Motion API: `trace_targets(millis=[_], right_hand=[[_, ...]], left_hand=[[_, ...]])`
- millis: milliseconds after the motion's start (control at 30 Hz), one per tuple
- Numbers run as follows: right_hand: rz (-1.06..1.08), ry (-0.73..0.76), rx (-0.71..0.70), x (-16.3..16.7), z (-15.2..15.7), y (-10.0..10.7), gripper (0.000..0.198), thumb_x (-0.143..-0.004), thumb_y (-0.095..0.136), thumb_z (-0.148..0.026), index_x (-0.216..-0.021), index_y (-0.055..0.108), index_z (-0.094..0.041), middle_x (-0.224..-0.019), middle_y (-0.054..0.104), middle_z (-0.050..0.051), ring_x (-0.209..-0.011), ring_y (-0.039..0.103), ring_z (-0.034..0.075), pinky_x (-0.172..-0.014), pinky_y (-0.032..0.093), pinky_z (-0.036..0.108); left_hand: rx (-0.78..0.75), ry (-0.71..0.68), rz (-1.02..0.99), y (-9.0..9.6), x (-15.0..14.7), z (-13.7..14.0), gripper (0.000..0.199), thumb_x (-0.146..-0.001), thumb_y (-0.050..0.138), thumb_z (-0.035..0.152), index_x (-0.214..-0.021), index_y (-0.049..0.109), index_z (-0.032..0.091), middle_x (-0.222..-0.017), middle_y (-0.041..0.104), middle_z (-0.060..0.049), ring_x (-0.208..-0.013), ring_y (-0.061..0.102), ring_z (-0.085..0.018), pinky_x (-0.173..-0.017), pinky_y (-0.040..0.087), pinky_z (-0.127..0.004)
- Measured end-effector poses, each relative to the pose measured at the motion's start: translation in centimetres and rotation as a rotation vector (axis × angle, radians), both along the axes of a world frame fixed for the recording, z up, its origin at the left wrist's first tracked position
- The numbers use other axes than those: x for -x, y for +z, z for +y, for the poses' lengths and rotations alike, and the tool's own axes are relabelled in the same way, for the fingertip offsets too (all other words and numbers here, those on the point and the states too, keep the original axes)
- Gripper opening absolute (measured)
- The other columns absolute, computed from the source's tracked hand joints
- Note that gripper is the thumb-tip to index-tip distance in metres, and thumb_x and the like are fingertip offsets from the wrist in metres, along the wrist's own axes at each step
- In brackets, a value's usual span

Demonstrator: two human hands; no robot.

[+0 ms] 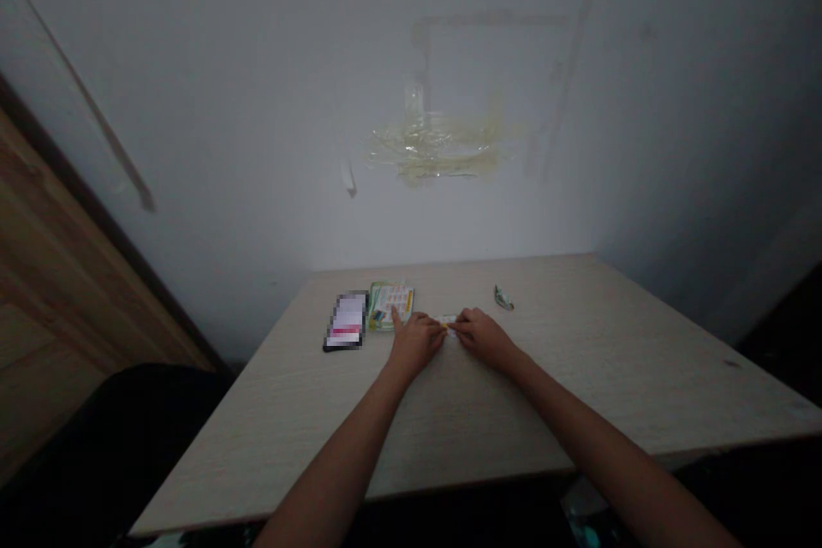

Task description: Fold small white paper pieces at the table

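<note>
Left hand: the person's left hand point(416, 340), near the middle of the frame, has its fingertips closed on the left end of a small printed paper point(450, 321); one outer finger sticks up across the edge of a colourful booklet.
Right hand: the right hand point(486, 336), just right of centre, has its fingertips closed on the paper's right end.
Small paper: between the two hands, just below the frame's centre, mostly covered by fingers; its print is too small to read.
Booklet: the colourful booklet point(396, 300) lies left of centre, beyond the left hand.
Phone: a phone point(348, 321) with a lit, blurred screen lies just left of the booklet.
Wrapper: a crumpled green-and-white wrapper point(503, 299) lies right of centre, apart from the hands.
Table: a pale wooden table point(468, 428) fills the lower middle.
Wall: clear, yellowed tape point(443, 152) clings to the grey wall point(257, 86), upper centre.
</note>
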State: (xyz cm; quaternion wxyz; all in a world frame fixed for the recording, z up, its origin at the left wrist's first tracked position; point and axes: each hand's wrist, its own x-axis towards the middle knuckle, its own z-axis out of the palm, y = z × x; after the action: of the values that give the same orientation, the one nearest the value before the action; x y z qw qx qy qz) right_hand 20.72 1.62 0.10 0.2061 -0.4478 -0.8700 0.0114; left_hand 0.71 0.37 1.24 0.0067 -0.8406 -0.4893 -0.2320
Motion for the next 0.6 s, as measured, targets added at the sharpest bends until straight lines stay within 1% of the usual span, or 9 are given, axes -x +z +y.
trace_targets(millis=[267, 600], right_hand=[[0.077, 0.009, 0.032, 0.01, 0.03, -0.17, 0.032, -0.092, 0.053, -0.021, -0.122, 0.066, -0.023, -0.098, 0.062, 0.008, -0.096, 0.052, 0.019, -0.088, 0.042, 0.032], [0.098, 0.011, 0.057, -0.09, 0.38, -0.62, 0.036, -0.091, 0.054, -0.019, -0.126, 0.063, -0.023, -0.102, 0.061, 0.008, -0.098, 0.051, 0.02, -0.091, 0.041, 0.033]], left_hand=[[0.006, -0.005, -0.003, -0.19, 0.15, 0.07, 0.023, -0.093, 0.051, 0.039, -0.103, 0.071, 0.035, -0.108, 0.074, 0.0, -0.112, 0.055, -0.023, -0.109, -0.011, -0.071], [-0.005, -0.014, -0.027, -0.43, 0.01, 0.08, 0.022, -0.093, 0.052, 0.039, -0.101, 0.072, 0.035, -0.106, 0.074, 0.0, -0.111, 0.056, -0.023, -0.105, -0.016, -0.074]])
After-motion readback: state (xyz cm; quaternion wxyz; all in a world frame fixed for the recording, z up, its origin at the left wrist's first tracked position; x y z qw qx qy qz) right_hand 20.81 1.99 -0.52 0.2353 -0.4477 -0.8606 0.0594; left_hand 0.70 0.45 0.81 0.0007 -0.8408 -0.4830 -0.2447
